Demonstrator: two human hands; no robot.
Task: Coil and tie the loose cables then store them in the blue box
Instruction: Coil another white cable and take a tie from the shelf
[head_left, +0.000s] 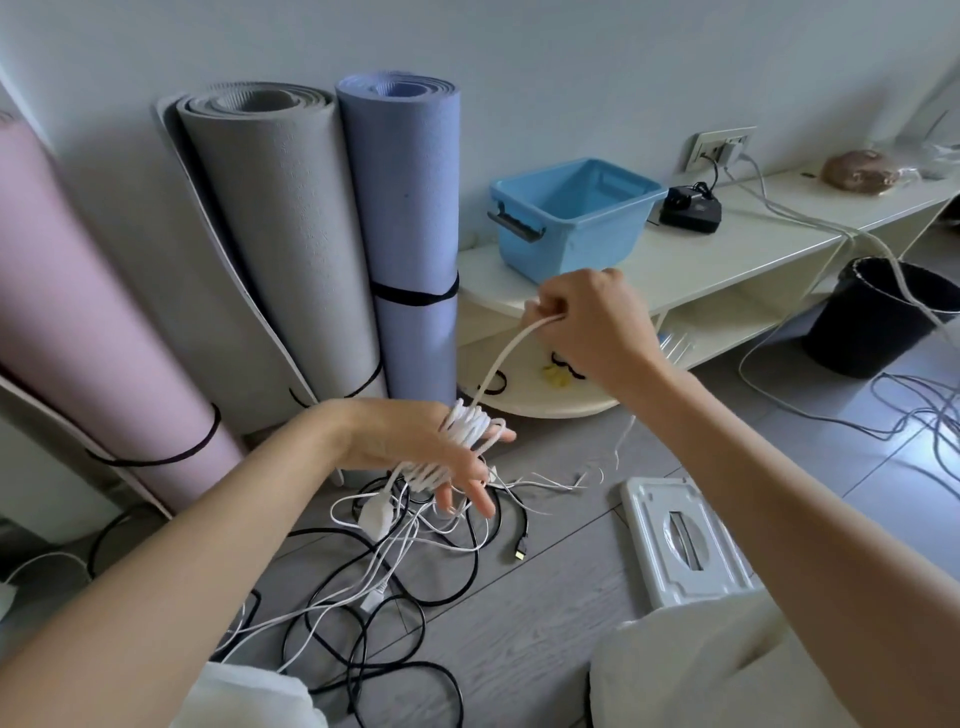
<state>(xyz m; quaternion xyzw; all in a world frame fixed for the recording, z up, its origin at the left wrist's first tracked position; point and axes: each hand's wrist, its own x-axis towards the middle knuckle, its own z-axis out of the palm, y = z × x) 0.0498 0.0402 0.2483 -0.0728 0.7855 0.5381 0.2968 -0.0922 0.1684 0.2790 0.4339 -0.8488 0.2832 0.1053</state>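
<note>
A grey plank floor (519, 649) is seen against a pale wall, with three rolled mats (291, 234) propped up on the left and a low cream shelf (701, 260) on the right. The blue box (571, 215) is sat on top of that shelf, tilted a bit toward the camera, and nothing can be seen inside it. A black bin (878, 317) is parked on the floor past the shelf; its contents can't be made out. The left hand (431, 447) is held flat, palm up, fingers straight, with a white cable (470, 436) looped round them. The free end is pinched up high by the right hand (587, 322). More black and white cables (415, 561) are left tangled on the floor underneath
</note>
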